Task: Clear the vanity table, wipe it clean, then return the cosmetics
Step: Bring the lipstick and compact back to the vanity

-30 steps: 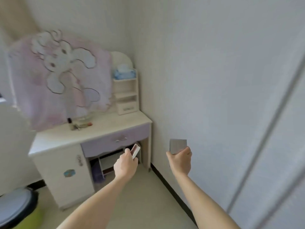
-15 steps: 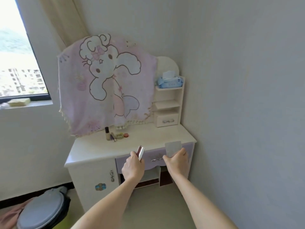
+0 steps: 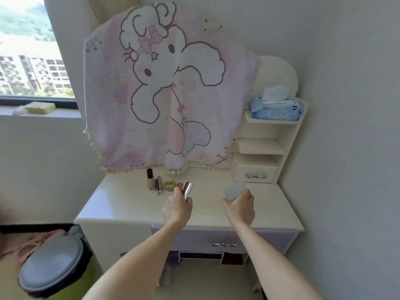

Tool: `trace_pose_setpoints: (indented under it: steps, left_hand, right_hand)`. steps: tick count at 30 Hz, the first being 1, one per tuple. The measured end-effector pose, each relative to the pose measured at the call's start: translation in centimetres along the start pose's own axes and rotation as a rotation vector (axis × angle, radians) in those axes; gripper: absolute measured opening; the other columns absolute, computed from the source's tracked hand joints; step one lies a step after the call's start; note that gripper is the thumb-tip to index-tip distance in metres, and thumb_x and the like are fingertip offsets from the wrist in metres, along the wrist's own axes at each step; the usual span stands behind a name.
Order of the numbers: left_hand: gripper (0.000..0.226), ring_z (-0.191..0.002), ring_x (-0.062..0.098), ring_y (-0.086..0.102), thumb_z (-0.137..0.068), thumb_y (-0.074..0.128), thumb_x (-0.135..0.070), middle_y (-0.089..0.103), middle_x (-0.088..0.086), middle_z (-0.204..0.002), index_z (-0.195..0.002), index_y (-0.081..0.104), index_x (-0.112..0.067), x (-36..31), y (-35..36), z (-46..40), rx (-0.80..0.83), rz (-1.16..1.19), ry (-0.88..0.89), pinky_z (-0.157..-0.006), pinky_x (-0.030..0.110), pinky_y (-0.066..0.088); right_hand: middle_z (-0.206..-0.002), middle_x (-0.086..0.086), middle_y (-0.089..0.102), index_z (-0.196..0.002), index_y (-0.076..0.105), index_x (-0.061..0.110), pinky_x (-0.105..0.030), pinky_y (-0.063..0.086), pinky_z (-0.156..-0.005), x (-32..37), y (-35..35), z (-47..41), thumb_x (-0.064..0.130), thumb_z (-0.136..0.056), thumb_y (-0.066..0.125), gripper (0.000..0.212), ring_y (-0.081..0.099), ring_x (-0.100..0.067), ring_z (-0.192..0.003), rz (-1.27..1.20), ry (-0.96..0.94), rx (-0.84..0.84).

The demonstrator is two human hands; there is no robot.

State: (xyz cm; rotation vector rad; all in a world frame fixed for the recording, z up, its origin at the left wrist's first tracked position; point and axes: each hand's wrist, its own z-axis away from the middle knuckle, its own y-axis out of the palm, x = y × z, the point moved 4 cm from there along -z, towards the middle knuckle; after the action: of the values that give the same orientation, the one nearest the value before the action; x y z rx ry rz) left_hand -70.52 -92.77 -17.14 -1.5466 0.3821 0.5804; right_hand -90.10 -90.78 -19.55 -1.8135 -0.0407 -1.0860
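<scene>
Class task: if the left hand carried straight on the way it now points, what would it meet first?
Probably the hair ties on the vanity table: the left hand, gripping slim tubes, aims up-table towards them. Depth is unclear.

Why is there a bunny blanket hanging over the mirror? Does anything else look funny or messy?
The pink bunny cloth is draped over where the mirror would be, hiding it, and it hangs a bit crooked. On the sill lies a yellow sponge. Nothing looks spilled or broken; the small cosmetics sit in a tidy cluster on the vanity table.
</scene>
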Motion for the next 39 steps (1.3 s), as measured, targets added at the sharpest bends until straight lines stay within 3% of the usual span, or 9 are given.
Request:
trace_pose_setpoints:
  steps: [12, 18, 22, 26, 30, 39]
  left_hand:
    - [0.021, -0.095, 0.029, 0.059, -0.092, 0.045, -0.025, 0.061, 0.009, -0.105, -0.107, 0.043, -0.01, 1.0, 8.9, -19.6, 0.115, -0.051, -0.06, -0.063, 0.032, 0.039]
    - [0.023, -0.092, 0.028, 0.061, -0.092, 0.046, -0.027, 0.062, 0.008, -0.103, -0.108, 0.042, -0.01, 0.9, 13.6, -25.7, 0.247, -0.145, -0.025, -0.064, 0.031, 0.04]
    - [0.027, -0.095, 0.027, 0.061, -0.092, 0.047, -0.029, 0.062, 0.007, -0.106, -0.11, 0.041, -0.011, 1.5, 16.7, -27.8, 0.331, -0.193, -0.003, -0.065, 0.031, 0.041]
    - [0.026, -0.098, 0.028, 0.06, -0.09, 0.049, -0.027, 0.063, 0.008, -0.106, -0.107, 0.041, -0.01, 2.4, 19.0, -28.5, 0.392, -0.227, -0.041, -0.071, 0.034, 0.047]
    - [0.026, -0.1, 0.026, 0.059, -0.091, 0.049, -0.022, 0.061, 0.007, -0.109, -0.111, 0.041, -0.009, 2.4, 20.7, -28.8, 0.43, -0.236, -0.07, -0.068, 0.029, 0.04]
    - [0.028, -0.1, 0.028, 0.058, -0.091, 0.051, -0.02, 0.055, 0.01, -0.112, -0.112, 0.038, -0.007, 1.4, 22.7, -29.3, 0.437, -0.152, -0.109, -0.071, 0.033, 0.044]
  right_hand:
    - [-0.115, -0.013, 0.05, -0.12, 0.038, 0.004, -0.029, 0.036, -0.065, 2.9, 14.3, -15.2, 0.034, -0.068, 0.072, 0.069, 0.053, -0.031, -0.102, 0.083, 0.051, 0.115]
    - [-0.118, -0.012, 0.049, -0.123, 0.037, 0.005, -0.03, 0.039, -0.069, 1.9, 19.4, -19.4, 0.036, -0.07, 0.071, 0.071, 0.053, -0.03, -0.104, 0.176, 0.108, 0.214]
    - [-0.12, -0.005, 0.049, -0.13, 0.033, 0.008, -0.03, 0.043, -0.075, 0.2, 22.3, -20.5, 0.038, -0.068, 0.069, 0.077, 0.051, -0.023, -0.106, 0.346, -0.036, 0.407]
    - [-0.121, -0.002, 0.048, -0.129, 0.035, 0.011, -0.029, 0.037, -0.082, -1.1, 23.6, -20.9, 0.033, -0.07, 0.064, 0.069, 0.046, -0.022, -0.112, 0.51, -0.255, 0.549]
    - [-0.127, -0.006, 0.04, -0.127, 0.038, 0.009, -0.027, 0.034, -0.089, -2.1, 24.9, -21.5, 0.03, -0.072, 0.063, 0.063, 0.036, -0.023, -0.117, 0.564, -0.481, 0.735]
    - [-0.136, -0.005, 0.036, -0.143, 0.027, 0.011, -0.03, 0.031, -0.098, -2.8, 25.5, -23.0, 0.043, -0.078, 0.063, 0.081, 0.032, -0.023, -0.124, 0.578, -0.643, 0.813]
